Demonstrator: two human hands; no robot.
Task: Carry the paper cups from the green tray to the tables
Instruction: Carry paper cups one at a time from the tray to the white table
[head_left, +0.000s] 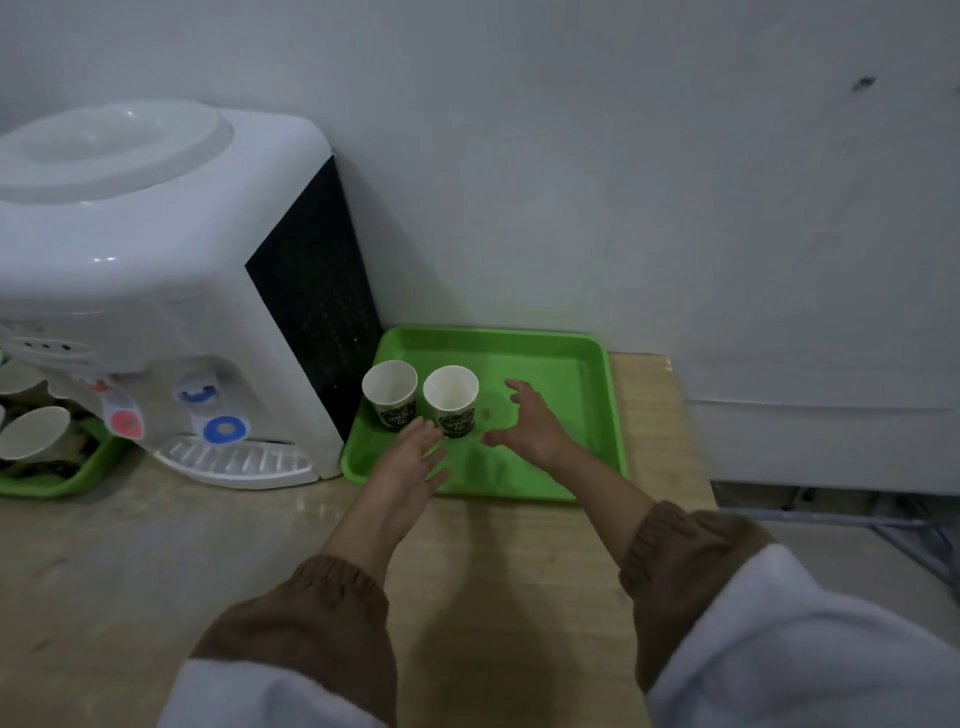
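Two white paper cups with dark printed labels stand upright side by side at the left of a green tray (587, 374): the left cup (390, 393) and the right cup (451, 399). My left hand (413, 460) reaches over the tray's front edge, fingers straight, its tips just below and between the two cups. My right hand (527, 423) hovers over the tray just right of the right cup, fingers spread and loosely curved, holding nothing.
A white water dispenser (171, 291) stands directly left of the tray on the wooden counter (156, 561). Another green tray (57, 483) with several paper cups sits at the far left. A white wall rises behind. The counter ends just right of the tray.
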